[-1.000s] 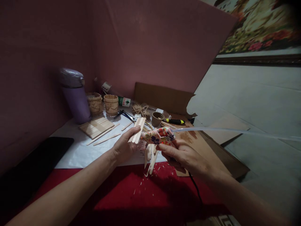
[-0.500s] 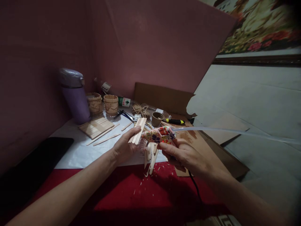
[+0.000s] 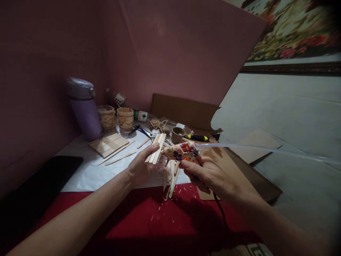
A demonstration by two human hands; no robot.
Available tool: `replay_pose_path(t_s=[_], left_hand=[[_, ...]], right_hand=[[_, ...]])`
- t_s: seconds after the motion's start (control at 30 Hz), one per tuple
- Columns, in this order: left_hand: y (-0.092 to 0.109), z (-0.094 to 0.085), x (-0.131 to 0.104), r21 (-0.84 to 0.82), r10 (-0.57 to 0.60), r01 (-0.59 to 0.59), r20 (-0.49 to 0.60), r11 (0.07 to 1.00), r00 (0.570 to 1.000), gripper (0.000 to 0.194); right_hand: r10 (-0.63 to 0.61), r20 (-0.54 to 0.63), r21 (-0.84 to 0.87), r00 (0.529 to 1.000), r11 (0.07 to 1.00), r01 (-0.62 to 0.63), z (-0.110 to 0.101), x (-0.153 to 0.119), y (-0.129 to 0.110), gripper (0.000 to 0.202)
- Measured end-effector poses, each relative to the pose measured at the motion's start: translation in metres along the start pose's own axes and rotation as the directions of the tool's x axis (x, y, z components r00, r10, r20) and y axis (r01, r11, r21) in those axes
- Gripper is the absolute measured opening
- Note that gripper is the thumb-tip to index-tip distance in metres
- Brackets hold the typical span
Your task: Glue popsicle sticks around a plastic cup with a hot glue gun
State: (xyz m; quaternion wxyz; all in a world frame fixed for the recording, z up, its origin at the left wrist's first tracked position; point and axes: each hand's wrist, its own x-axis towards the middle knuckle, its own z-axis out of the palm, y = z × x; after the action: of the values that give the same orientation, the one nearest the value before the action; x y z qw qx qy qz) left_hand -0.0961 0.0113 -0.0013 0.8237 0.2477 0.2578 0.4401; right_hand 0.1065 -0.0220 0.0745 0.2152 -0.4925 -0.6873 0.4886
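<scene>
Several wooden craft sticks (image 3: 157,149), side by side and tilted, are pinched in my left hand (image 3: 143,163), thumb on their near side. My right hand (image 3: 210,174) is closed around a flower-patterned hot glue gun (image 3: 181,152), a small red light glowing on it. A long translucent glue stick (image 3: 239,146) juts from the gun's back end toward the right. The gun's nozzle end is close to the sticks; whether it touches them I cannot tell. Below the gun, loose craft sticks (image 3: 173,181) lie in a pile at the edge of the white sheet.
A bundle of craft sticks (image 3: 109,144) lies left, before a purple bottle (image 3: 86,113) and two carved wooden cups (image 3: 125,119). Farther back are scissors (image 3: 144,131), twine (image 3: 160,125), a small brown pot (image 3: 178,135) and a utility knife (image 3: 198,137). The gun's black cord (image 3: 220,206) hangs down right.
The glue gun and my right hand have shifted very slightly. My left hand keeps its hold on the craft sticks, almost still.
</scene>
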Motion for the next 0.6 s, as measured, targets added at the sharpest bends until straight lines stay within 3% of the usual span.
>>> replay_pose_path(t_s=[0.6], left_hand=[[0.0002, 0.0086, -0.0042, -0.001, 0.081, -0.081, -0.067, 0.997, 0.994, 0.03]], right_hand=[[0.029, -0.023, -0.011, 0.999, 1.0, -0.029, -0.0033, 0.0028, 0.007, 0.049]])
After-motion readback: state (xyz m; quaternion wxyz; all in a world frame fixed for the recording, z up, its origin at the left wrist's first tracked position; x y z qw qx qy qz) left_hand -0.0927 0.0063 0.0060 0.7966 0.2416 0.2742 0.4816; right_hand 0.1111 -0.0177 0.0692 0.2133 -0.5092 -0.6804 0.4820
